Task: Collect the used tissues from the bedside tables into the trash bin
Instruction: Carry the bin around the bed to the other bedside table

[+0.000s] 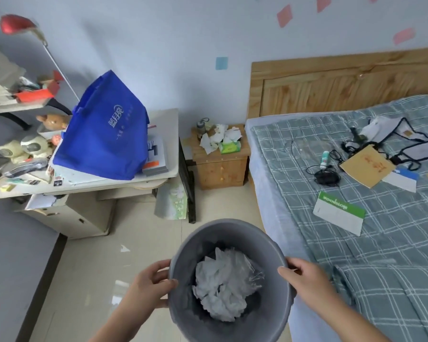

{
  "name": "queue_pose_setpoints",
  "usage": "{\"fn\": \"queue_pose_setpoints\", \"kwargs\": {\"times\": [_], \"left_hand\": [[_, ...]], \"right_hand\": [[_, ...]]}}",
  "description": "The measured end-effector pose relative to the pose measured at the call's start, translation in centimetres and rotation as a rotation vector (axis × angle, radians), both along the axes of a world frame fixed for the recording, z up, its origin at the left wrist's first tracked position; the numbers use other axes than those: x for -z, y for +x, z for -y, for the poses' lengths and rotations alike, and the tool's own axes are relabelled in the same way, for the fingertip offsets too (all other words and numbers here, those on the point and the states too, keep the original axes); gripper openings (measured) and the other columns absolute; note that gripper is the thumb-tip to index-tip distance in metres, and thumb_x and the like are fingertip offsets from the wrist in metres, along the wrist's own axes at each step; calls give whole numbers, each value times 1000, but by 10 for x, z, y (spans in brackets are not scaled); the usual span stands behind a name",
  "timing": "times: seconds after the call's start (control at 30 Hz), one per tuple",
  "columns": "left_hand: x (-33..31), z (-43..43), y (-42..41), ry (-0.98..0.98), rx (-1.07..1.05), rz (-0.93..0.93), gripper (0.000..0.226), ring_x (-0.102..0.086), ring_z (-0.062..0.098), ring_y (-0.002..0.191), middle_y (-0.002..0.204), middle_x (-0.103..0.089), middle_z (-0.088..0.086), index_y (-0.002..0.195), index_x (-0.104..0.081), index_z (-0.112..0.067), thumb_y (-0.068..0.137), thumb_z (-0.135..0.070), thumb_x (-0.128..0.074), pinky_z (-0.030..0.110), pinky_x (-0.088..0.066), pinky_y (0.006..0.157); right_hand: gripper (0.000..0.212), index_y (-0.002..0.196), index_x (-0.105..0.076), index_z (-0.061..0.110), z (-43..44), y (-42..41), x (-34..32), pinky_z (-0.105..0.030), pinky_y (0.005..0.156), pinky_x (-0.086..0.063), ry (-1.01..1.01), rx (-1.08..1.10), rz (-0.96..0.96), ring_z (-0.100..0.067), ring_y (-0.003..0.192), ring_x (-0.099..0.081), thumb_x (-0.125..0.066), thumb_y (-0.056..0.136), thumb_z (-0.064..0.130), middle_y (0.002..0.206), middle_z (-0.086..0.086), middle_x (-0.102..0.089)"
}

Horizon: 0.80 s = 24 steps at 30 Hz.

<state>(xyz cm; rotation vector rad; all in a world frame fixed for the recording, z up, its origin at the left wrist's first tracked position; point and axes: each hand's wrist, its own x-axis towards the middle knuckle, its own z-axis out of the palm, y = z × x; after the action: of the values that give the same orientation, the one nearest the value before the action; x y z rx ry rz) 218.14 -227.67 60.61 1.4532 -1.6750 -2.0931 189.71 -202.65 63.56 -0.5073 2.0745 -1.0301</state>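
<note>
I hold a round grey trash bin in front of me, above the tiled floor. My left hand grips its left rim and my right hand grips its right rim. Crumpled white tissues lie inside the bin. Further ahead a small wooden bedside table stands between the desk and the bed. Several crumpled used tissues are piled on its top, beside a green tissue pack and a small bottle.
A bed with a checked grey cover fills the right side, strewn with papers, cables and glasses. A cluttered desk with a blue tote bag stands on the left. A black frame leans between desk and bedside table.
</note>
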Motion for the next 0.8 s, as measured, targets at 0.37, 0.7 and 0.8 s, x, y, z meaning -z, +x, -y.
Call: {"fn": "queue_pose_setpoints", "kwargs": {"times": [0.37,0.7,0.8], "left_hand": [[10,134,-133,-16,-11,-5,42,-82,22,86,106,-84,10,123,-74,-19,92,9,-65,39,-66,66],[11,272,-264,18,106,-32,55,-82,25,95,111,-84,6,128,-70,-23,74,-14,-74,36,-66,69],[15,296,-299,10,104,-8,55,-82,23,95,111,-84,2,126,-70,-29,74,-15,-72,35,-67,69]], "right_hand": [[25,86,-79,36,138,-127,-4,-20,47,-51,22,23,-32,-12,54,-66,-66,95,17,73,-3,-78],[20,85,-76,31,241,-221,3,-16,49,-49,98,109,-65,-5,57,-68,-64,100,27,73,8,-77],[18,87,-77,33,267,-254,11,-14,48,-49,106,121,-57,-6,58,-69,-64,99,27,75,8,-78]]}}
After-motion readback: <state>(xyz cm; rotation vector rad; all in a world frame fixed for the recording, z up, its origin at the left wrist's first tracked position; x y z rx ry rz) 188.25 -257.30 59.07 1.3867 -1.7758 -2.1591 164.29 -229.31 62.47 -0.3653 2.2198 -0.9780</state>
